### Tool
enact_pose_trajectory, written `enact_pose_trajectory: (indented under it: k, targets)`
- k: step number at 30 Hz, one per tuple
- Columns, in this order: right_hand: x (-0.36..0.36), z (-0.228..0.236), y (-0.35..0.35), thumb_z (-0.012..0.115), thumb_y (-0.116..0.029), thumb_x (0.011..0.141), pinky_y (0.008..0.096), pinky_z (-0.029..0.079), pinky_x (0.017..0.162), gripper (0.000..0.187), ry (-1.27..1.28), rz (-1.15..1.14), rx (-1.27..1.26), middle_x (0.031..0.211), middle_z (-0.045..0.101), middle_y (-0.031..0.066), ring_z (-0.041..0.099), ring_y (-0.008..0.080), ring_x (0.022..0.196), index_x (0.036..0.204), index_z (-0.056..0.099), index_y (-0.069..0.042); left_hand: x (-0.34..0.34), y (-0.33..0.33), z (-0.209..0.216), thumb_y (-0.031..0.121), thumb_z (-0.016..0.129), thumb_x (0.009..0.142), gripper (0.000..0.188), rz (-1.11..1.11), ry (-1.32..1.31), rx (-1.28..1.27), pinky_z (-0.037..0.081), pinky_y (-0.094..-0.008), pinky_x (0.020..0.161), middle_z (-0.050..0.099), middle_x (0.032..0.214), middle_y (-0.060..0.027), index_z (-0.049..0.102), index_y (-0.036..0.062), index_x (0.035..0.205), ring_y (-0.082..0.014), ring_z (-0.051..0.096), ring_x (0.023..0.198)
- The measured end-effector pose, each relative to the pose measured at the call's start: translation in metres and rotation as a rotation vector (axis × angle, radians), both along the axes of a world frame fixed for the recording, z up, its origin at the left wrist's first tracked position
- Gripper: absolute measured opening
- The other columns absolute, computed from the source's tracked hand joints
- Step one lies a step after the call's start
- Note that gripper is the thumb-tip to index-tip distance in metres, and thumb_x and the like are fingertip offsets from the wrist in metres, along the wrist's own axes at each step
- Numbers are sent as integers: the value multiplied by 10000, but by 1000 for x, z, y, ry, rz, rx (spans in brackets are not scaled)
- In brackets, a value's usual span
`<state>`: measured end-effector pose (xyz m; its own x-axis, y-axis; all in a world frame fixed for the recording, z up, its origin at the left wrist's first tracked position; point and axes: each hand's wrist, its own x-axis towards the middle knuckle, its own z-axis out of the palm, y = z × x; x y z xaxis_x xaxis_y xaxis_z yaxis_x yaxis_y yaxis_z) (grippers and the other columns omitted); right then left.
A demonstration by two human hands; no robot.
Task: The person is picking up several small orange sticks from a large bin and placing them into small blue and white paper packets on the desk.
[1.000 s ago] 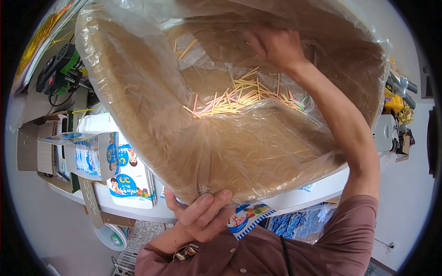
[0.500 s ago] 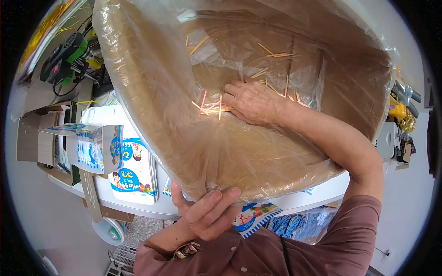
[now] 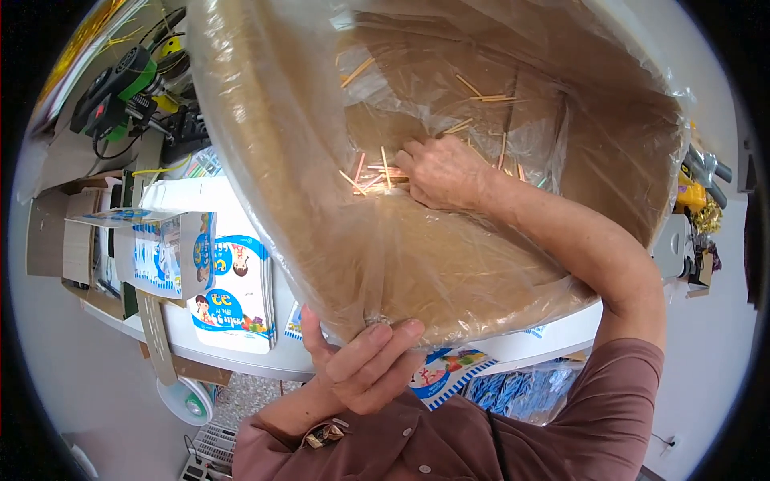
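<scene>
A large cardboard box (image 3: 618, 152), lined with clear plastic film (image 3: 473, 268), stands tilted with its open mouth toward me. My left hand (image 3: 365, 365) grips its near lower edge, fingers folded over the film. Deep inside, my right hand (image 3: 445, 172) is closed with curled fingers at the bottom. Whatever those fingers hold is hidden. Beside them lies a small heap of thin sticks (image 3: 375, 178), pale yellow and pink. More loose sticks (image 3: 359, 72) are scattered over the lining. A printed white and blue packet (image 3: 449, 373) shows just below the box's near edge.
A stack of printed bags (image 3: 233, 313) lies on the white table (image 3: 281, 361) at the left, by an open display carton (image 3: 164, 252). Behind them is a black and green power tool (image 3: 120, 96). A bag of blue-wrapped pieces (image 3: 521, 389) sits below the table edge.
The box's left side has shifted a little to the right, and its near edge has risen slightly. My right hand has moved slightly right, uncovering more of the stick heap.
</scene>
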<state>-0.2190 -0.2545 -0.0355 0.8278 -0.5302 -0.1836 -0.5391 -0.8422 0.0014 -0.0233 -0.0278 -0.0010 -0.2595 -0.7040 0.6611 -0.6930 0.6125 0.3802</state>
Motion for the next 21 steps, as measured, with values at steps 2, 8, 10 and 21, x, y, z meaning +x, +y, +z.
enact_pose_trajectory:
  k: [2, 8, 10, 21]
  targets:
    - [-4, -7, 3, 596, -190, 838, 412, 545, 657, 215, -41, -5, -45, 901, 608, 159, 658, 295, 840, 939, 575, -2, -2, -5, 1, 267, 634, 860, 40, -12, 47, -27, 171, -680, 1142, 714, 1114, 67, 636, 246, 826, -139, 495, 1188]
    - [-16, -2, -17, 548, -193, 903, 444, 542, 721, 244, 46, -123, 50, 901, 586, 190, 645, 343, 826, 1053, 515, -4, -3, -6, 4, 256, 633, 858, 35, -3, 29, 0, 187, -686, 1134, 714, 1110, 70, 637, 236, 830, -143, 500, 1183]
    - [-15, 16, -27, 531, -201, 931, 456, 540, 751, 254, 106, -221, 147, 916, 589, 202, 641, 361, 829, 1093, 503, -7, -5, -6, 4, 254, 634, 857, 36, 7, 46, -2, 186, -687, 1134, 714, 1108, 68, 637, 232, 829, -144, 500, 1183]
    - [-69, 95, -46, 497, -278, 1027, 242, 428, 557, 209, -712, -742, 835, 829, 561, 5, 519, 65, 678, 1081, 516, -77, -8, -15, 7, 197, 530, 871, 102, 22, 93, 3, 193, -689, 1127, 693, 1153, 17, 632, 192, 868, -205, 533, 1141]
